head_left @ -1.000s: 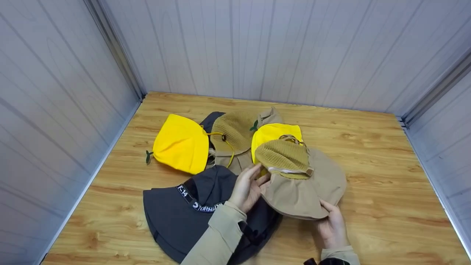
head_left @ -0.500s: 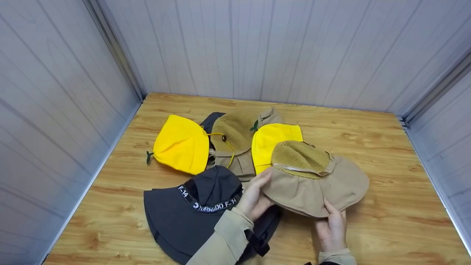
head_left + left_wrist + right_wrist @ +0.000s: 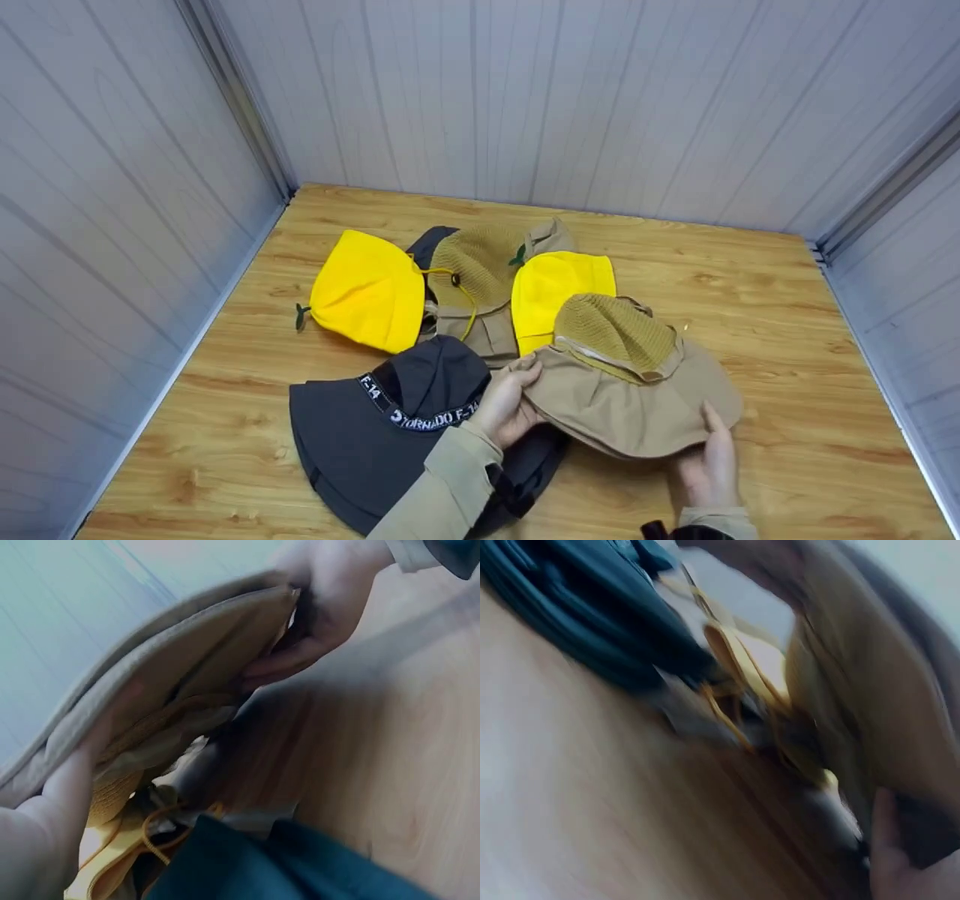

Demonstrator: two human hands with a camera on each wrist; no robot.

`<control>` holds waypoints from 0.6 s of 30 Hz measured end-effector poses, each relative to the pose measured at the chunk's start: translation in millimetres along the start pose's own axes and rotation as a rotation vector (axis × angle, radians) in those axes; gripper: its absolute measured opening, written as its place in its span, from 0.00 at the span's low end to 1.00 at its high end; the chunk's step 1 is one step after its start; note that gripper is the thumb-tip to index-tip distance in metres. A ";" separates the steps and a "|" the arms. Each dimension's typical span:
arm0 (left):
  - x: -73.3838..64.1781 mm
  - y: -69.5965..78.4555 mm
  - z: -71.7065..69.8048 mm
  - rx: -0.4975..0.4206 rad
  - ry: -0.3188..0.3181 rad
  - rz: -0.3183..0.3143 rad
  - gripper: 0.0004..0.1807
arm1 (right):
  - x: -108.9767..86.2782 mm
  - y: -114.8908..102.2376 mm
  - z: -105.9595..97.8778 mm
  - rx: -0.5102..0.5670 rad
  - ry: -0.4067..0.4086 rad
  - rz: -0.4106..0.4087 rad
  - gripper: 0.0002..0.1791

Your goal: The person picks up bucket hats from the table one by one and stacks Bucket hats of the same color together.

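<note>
Gripping the tan sun hat by opposite brim edges, left hand and right hand hold it just above the wooden table, its brim overlapping the dark hat, with 2 yellow hats and another tan hat behind.

Free room around the pile of fabric hats on the light wooden tabletop: bare wood lies open to the right of the pile, behind it up to the grey panelled back wall, and in a narrower strip on its left, bounded by the grey left wall. The dark grey bucket hat blocks the near-left approach.
</note>
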State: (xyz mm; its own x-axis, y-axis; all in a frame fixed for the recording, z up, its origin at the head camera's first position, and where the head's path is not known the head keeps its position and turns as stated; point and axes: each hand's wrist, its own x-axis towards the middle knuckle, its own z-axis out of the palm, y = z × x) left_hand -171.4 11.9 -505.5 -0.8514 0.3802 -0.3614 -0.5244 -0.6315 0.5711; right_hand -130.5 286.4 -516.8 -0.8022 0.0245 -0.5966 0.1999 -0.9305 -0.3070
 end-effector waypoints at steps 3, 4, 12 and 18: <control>0.0 6.4 -4.8 0.022 -0.014 -0.020 0.14 | 1.6 -17.8 -8.1 0.018 0.042 0.022 0.14; -0.3 8.2 -6.2 0.029 -0.021 -0.029 0.13 | 1.5 -23.4 -10.9 0.014 0.056 0.031 0.13; -3.0 14.9 -12.4 0.127 -0.062 -0.092 0.21 | 0.1 -49.8 -30.1 -0.219 0.069 0.061 0.11; -3.1 8.3 -5.9 0.266 -0.002 -0.071 0.23 | -6.0 -59.9 -36.2 -0.295 0.083 -0.145 0.19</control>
State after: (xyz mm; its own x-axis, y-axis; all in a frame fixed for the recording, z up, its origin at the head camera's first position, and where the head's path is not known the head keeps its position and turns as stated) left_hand -173.0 1.5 -504.0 -0.8124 0.4186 -0.4060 -0.5669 -0.4039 0.7180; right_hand -117.3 355.3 -521.7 -0.7880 0.1902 -0.5856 0.2511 -0.7692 -0.5876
